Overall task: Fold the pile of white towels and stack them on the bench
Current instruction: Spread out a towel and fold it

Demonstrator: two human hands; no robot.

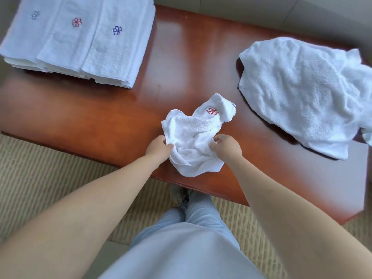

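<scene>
On reddish bench [112,109], left hand [159,147] and right hand [226,146] fingers pinch crumpled towel [193,137]

No readable text, numbers or brand names anywhere. Only marks are embroidered pinwheel-flower logos: red one on the crumpled towel [196,135] at the bench's near edge; on the folded stack [80,37] top row, a faint grey-blue one on the left towel, red on the middle, dark blue on the right. Loose pile [306,93]: no mark visible.
</scene>
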